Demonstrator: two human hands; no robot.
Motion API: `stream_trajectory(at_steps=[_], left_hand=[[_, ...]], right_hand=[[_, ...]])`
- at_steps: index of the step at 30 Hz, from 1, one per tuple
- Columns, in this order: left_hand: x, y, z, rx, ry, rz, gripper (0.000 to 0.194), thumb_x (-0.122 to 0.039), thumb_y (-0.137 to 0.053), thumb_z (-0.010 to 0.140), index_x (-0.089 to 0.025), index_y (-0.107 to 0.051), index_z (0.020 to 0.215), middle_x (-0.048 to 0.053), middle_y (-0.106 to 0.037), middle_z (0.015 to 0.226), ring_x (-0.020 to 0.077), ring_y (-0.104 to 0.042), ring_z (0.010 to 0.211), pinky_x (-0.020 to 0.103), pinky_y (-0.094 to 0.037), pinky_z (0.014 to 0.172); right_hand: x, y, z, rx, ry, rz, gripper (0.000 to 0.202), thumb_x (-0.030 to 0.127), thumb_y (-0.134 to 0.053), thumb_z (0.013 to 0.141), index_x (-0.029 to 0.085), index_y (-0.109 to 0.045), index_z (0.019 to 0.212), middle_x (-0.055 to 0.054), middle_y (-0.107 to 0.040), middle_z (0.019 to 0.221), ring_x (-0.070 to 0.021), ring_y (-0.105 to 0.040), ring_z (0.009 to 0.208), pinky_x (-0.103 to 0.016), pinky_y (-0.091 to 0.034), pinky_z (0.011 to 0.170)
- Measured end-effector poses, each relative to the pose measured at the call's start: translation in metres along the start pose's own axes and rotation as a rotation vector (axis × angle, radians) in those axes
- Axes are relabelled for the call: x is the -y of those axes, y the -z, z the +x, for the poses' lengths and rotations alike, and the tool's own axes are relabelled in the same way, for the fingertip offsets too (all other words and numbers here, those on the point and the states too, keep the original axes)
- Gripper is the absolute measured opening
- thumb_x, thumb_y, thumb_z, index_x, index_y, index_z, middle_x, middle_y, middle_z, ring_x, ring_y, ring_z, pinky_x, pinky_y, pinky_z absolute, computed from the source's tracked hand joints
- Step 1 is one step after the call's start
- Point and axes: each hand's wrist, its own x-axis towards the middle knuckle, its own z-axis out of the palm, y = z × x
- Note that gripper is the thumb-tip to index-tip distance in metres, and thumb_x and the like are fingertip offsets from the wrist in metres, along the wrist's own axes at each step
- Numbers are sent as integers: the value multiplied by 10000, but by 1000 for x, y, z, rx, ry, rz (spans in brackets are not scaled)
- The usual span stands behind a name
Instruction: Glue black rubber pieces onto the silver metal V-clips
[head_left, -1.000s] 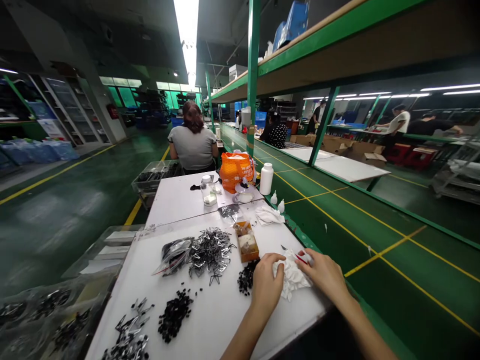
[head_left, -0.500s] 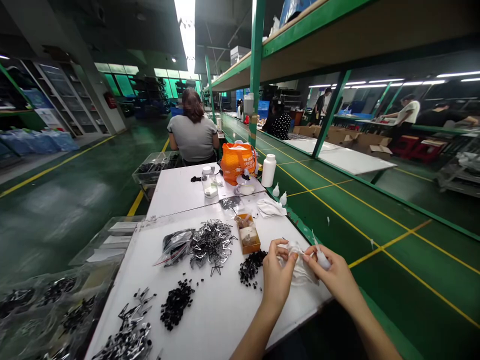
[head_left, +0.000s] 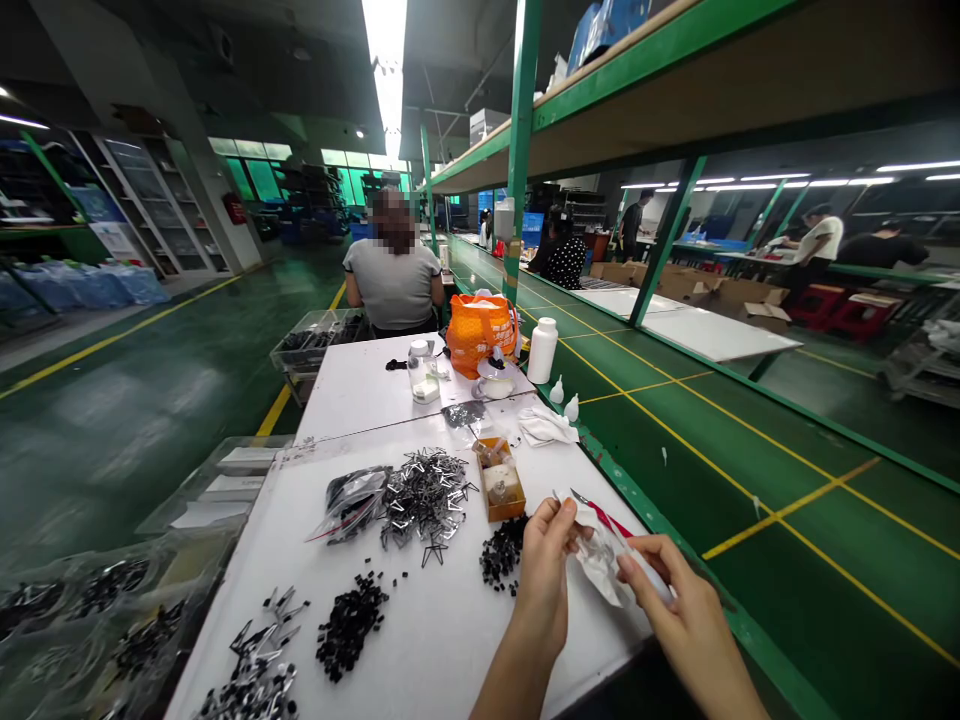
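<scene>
Head view, left hand: The left hand (head_left: 544,575) is closed in a pinch on crumpled white tissue (head_left: 600,570).
Right hand: The right hand (head_left: 694,620) grips a white squeeze bottle (head_left: 654,580), nozzle toward the left hand.
Red-handled tool: Just beyond the right fingers; contact unclear.
Left of left hand: Small black pieces (head_left: 502,552) nearest, metal clips (head_left: 424,497) farther.
Progress: Bottle and tissue are in hand; pieces and clips lie loose. Finished count can't be told.
</scene>
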Motion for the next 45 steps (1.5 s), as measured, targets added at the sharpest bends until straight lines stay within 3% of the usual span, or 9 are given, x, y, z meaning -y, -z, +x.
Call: stream_trajectory(at_steps=[5, 9, 13, 19, 21, 28, 35, 40, 45], left_hand=[[-5, -2, -5, 83, 59, -158, 233, -387, -750, 948, -162, -721, 1005, 50, -753, 1009, 214, -699, 903, 396, -536, 876], [-2, -2, -7, 88, 53, -220, 209, -285, -861, 822, -163, -747, 947, 46, -764, 929, 180, -673, 841, 321, -489, 847], [3, -3, -7, 104, 39, -244, 316, -257, -914, 785, -164, -769, 1049, 70, -792, 977, 177, -676, 863, 304, -477, 867], [10, 1, -5, 175, 72, -205, 143, -257, -821, 906, -157, -720, 902, -22, -694, 799, 158, -645, 722, 333, -541, 773], [11, 1, -6, 190, 97, -204, 176, -282, -780, 955, -159, -693, 863, -35, -665, 766, 143, -625, 668, 318, -548, 715], [16, -8, -10, 98, 114, -268, 203, -280, -754, 973, -165, -653, 840, -41, -636, 759, 126, -590, 632, 277, -516, 636], [5, 0, -3, 9, 73, -331, 178, -284, -817, 875, -175, -708, 965, 18, -737, 952, 204, -684, 881, 390, -549, 870], [-1, -7, -19, 67, 181, -335, 296, -305, -962, 679, -135, -765, 819, 33, -725, 745, 199, -667, 753, 341, -530, 831], [-1, -11, -32, 81, 253, -369, 351, -364, -1004, 654, -148, -743, 746, 7, -687, 659, 137, -601, 608, 291, -525, 731]], right_hand=[[-1, -5, 0, -20, -16, 31, 535, 731, -600, 935, 231, -724, 1079, -114, -771, 984, -258, -707, 820, -254, -479, 497], [-2, -9, -5, -4, -42, 71, 544, 726, -610, 936, 219, -743, 1081, -111, -760, 944, -221, -651, 706, -254, -477, 486], [0, -12, -8, 22, -124, 233, 553, 733, -671, 898, 201, -740, 1030, -98, -739, 830, -198, -601, 574, -282, -482, 473], [3, -11, -10, 110, -180, 392, 549, 725, -676, 905, 180, -726, 958, -46, -690, 717, -107, -467, 383, -270, -405, 416], [3, -11, -11, 154, -212, 451, 556, 728, -675, 905, 173, -713, 913, -43, -679, 701, -84, -437, 357, -250, -352, 391], [3, -14, -15, 198, -291, 504, 610, 771, -677, 877, 164, -692, 937, -18, -636, 622, -60, -390, 311, -210, -257, 349], [-6, 11, -27, 229, -422, 456, 684, 842, -645, 840, 167, -707, 932, 20, -528, 486, -80, -368, 297, -203, -244, 333], [19, 12, -32, 193, -401, 494, 686, 839, -659, 836, 155, -696, 866, 6, -524, 471, -65, -337, 319, -196, -211, 364], [40, 4, -34, 144, -395, 499, 688, 837, -689, 821, 149, -680, 816, -9, -553, 499, -50, -352, 334, -185, -197, 392]])
